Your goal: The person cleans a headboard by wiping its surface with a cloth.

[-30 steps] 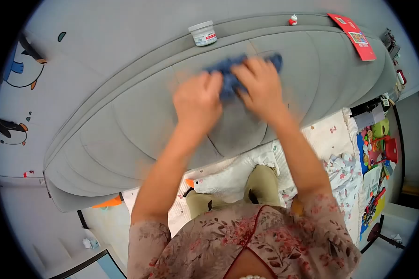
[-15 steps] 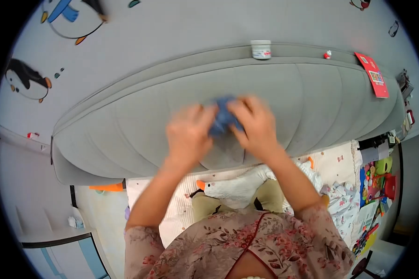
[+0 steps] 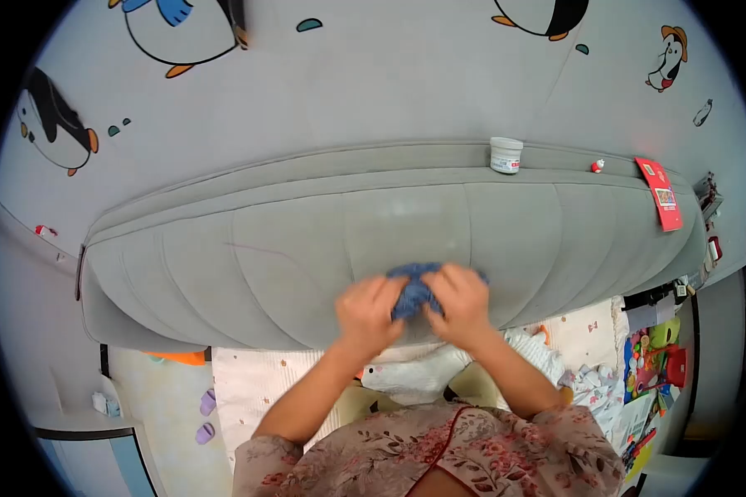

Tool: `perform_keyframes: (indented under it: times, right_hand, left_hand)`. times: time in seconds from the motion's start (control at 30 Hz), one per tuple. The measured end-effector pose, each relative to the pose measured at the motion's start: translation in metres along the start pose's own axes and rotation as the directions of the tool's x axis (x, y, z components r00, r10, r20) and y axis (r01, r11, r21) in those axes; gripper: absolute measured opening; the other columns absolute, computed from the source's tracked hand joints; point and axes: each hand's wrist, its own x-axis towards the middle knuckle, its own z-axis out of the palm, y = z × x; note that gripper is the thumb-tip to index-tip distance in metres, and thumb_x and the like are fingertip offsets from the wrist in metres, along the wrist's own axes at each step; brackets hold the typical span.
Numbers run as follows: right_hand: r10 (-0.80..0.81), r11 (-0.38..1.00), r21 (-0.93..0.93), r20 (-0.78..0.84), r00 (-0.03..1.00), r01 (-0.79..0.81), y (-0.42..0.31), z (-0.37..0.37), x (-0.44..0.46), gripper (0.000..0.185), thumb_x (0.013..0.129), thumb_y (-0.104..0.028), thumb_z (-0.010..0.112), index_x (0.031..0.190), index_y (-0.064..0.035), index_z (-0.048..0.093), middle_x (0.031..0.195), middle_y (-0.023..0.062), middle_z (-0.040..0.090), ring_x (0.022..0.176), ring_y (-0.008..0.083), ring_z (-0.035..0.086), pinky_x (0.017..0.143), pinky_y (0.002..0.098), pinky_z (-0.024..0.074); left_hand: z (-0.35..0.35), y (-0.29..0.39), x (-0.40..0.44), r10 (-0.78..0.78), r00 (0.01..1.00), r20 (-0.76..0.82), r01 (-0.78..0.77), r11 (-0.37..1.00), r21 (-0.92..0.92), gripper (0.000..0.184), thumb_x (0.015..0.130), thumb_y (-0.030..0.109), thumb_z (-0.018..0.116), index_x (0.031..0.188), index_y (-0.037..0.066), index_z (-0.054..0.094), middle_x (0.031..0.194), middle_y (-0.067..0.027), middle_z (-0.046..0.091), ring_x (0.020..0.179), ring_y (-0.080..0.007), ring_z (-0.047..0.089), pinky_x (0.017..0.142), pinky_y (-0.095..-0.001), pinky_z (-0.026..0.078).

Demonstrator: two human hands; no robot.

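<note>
A crumpled blue cloth (image 3: 415,295) is bunched between my two hands, in front of the grey padded headboard (image 3: 290,240). My left hand (image 3: 370,311) has its fingers closed on the cloth's left side. On the right side of the cloth, my right hand (image 3: 459,306) is closed too. Both hands are near the lower part of the headboard. Whether the cloth touches the padding cannot be made out.
On the headboard's ledge stand a white jar (image 3: 506,155) and a small red-and-white figure (image 3: 598,166), with a red card (image 3: 659,195) farther right. A white plush goose (image 3: 414,373) lies on the bed below. Toys (image 3: 638,360) lie at the right.
Both hands and the cloth are lower in view, still together. The view has shifted, with more of the wall showing and the jar appearing lower and farther right.
</note>
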Motion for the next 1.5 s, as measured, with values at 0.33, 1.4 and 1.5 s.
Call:
perform_keyframes:
  times: [0.33,1.4,1.5]
  right_hand:
    - [-0.136,0.973,-0.209,-0.163,0.977,0.101,0.031,0.037,0.002,0.037,0.063,-0.020,0.075,0.096,-0.0058,0.065,0.081,0.0086,0.056,0.075,0.0298,0.056,0.067,0.0410,0.0408]
    - [-0.064,0.985,-0.166,-0.112,0.992,0.045,0.024,0.039,0.029,0.038,0.064,-0.021,0.076,0.097,-0.0076,0.064,0.080,0.0076,0.056,0.077,0.0286,0.059,0.067,0.0417,0.0441]
    - [-0.057,0.996,-0.066,0.096,0.994,0.064,0.014,0.034,-0.031,0.043,0.056,-0.019,0.078,0.094,-0.0072,0.063,0.081,0.0075,0.055,0.076,0.0273,0.058,0.066,0.0408,0.0442]
  left_hand:
    - [0.026,-0.029,0.015,0.125,0.989,-0.080,-0.117,0.988,0.103,0.032,0.062,0.008,0.069,0.094,0.007,0.068,0.080,-0.0104,0.066,0.072,-0.0314,0.064,0.064,-0.0409,0.049]
    - [0.010,-0.033,0.034,0.092,0.991,-0.092,-0.074,0.980,0.186,0.035,0.059,0.004,0.067,0.094,0.006,0.072,0.082,-0.0148,0.068,0.072,-0.0329,0.066,0.065,-0.0407,0.050]
    - [0.022,-0.010,-0.038,-0.112,0.994,0.021,0.107,0.982,0.158,0.043,0.053,0.001,0.064,0.095,0.006,0.072,0.080,-0.0138,0.067,0.073,-0.0303,0.067,0.064,-0.0394,0.050]
